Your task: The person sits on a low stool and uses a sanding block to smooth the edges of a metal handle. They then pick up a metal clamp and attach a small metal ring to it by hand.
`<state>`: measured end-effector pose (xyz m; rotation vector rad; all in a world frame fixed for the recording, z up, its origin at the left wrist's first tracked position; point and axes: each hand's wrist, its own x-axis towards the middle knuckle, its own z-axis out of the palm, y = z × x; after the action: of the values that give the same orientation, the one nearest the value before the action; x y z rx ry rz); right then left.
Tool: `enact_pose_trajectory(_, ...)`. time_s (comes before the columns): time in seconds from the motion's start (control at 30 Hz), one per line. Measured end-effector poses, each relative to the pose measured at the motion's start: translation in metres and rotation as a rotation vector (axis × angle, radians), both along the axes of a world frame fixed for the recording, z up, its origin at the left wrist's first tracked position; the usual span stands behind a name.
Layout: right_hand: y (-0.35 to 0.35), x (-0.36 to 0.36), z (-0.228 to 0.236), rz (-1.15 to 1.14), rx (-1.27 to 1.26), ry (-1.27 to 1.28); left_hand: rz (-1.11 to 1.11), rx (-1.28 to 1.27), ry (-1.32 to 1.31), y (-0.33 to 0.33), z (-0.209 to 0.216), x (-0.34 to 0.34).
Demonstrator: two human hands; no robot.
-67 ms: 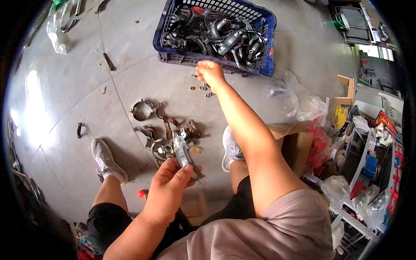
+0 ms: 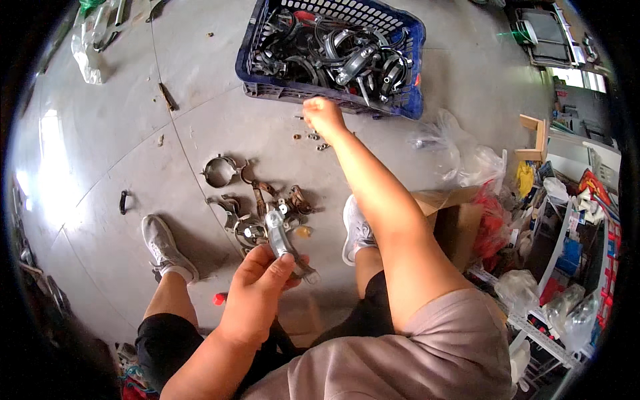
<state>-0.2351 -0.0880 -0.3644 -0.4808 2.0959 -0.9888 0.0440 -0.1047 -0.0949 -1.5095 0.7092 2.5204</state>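
My left hand [image 2: 260, 280] pinches a silvery metal pipe clamp [image 2: 277, 230] between thumb and fingers, held above the floor between my feet. Below and beyond it lies a group of loose clamps, among them a round open ring clamp [image 2: 219, 171] and rusty brown clamp pieces [image 2: 262, 193]. My right arm is stretched far forward. At its end, my right hand [image 2: 323, 115] is closed just short of the near wall of a blue plastic crate [image 2: 267, 89]; whatever its fingers hold is hidden. Close by it, several small nuts [image 2: 313, 136] are scattered on the floor. Many metal pipe clamps [image 2: 357, 63] fill the crate.
A cardboard box [image 2: 457, 230] stands right of my right foot, beside clear plastic bags [image 2: 460, 153] and a red bag [image 2: 490, 227]. Cluttered shelving [image 2: 553, 247] runs along the right. On the floor at left lie a small dark piece [image 2: 123, 202] and a brown strip [image 2: 167, 97].
My right hand has drawn back very slightly from the crate, its fingers still curled. The left hand keeps its hold on the pipe clamp.
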Motion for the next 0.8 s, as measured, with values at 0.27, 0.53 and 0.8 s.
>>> enact_pose_trajectory(0.27,-0.004,0.020,-0.053,0.309,0.427,0.628,0.196,0.098,-0.062,-0.021,-0.002,0.004)
enact_pose_trajectory(0.53,-0.006,0.050,-0.041,0.430,0.336,0.469,0.594,0.078,0.051,-0.019,-0.011,0.024)
enact_pose_trajectory(0.8,-0.003,0.147,0.159,0.422,-0.064,-0.337,0.954,0.024,0.184,-0.040,0.020,0.038)
